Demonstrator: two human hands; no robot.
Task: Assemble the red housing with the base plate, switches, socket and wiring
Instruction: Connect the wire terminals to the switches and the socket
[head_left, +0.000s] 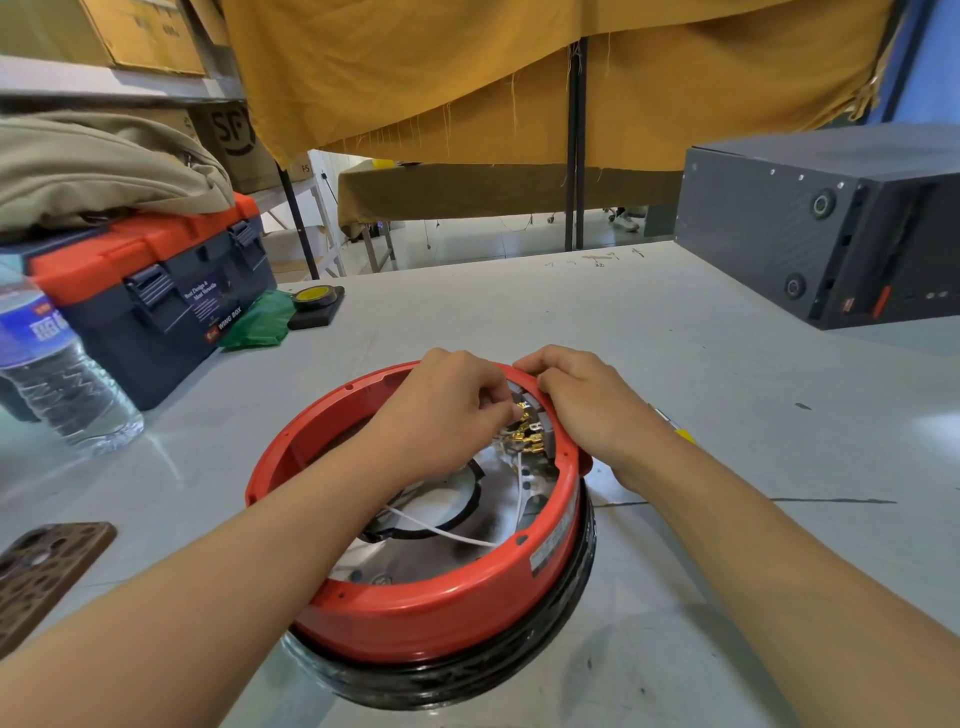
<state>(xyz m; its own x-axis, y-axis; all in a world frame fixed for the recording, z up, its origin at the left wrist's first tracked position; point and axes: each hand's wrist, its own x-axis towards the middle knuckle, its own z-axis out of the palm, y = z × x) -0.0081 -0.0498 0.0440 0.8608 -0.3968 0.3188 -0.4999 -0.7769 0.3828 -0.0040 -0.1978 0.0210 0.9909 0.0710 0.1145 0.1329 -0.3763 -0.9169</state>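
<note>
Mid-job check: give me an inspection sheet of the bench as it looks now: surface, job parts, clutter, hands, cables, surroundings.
Surface: grey table, scuffed, dark marks at the right.
Job's things: red housing sits open side up on a black ring; brass terminals cluster at its far inner wall.
Clutter: toolbox, water bottle, phone, tape roll, green bag.
Hands: left hand pinches at the terminals; right hand grips the housing rim beside them.
Cables: white wires run across the housing interior; thin dark cord on the table at the right.
Surroundings: dark grey box, yellow cloth, cardboard boxes.
</note>
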